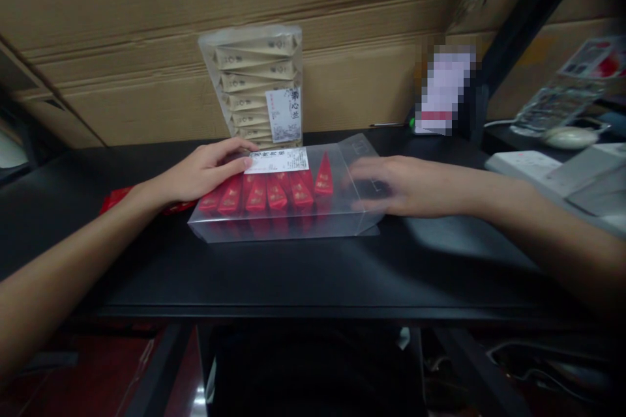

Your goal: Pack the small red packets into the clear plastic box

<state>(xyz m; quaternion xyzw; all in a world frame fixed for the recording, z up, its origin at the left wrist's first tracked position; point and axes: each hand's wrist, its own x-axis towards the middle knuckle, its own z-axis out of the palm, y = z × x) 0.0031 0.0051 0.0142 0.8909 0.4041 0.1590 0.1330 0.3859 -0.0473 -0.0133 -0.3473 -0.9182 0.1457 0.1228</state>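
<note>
A clear plastic box [288, 225] lies on its side on the black table, with several red triangular packets [276, 194] inside and a white label [286, 161] on top. My left hand [210, 169] rests on the box's upper left part, thumb and fingers apart near the label. At the open right end, my right hand [391, 186] has its blurred fingers inside or behind the clear flap; what they hold, if anything, cannot be made out. More red packets [116, 199] lie under and behind my left forearm.
Behind the box stands a clear pack of beige packets [254, 85] against cardboard [357, 88]. A blurred-out upright item [445, 91] is at the back right. White boxes [528, 172], a computer mouse [570, 137] and a clear plastic container [560, 101] are at the far right.
</note>
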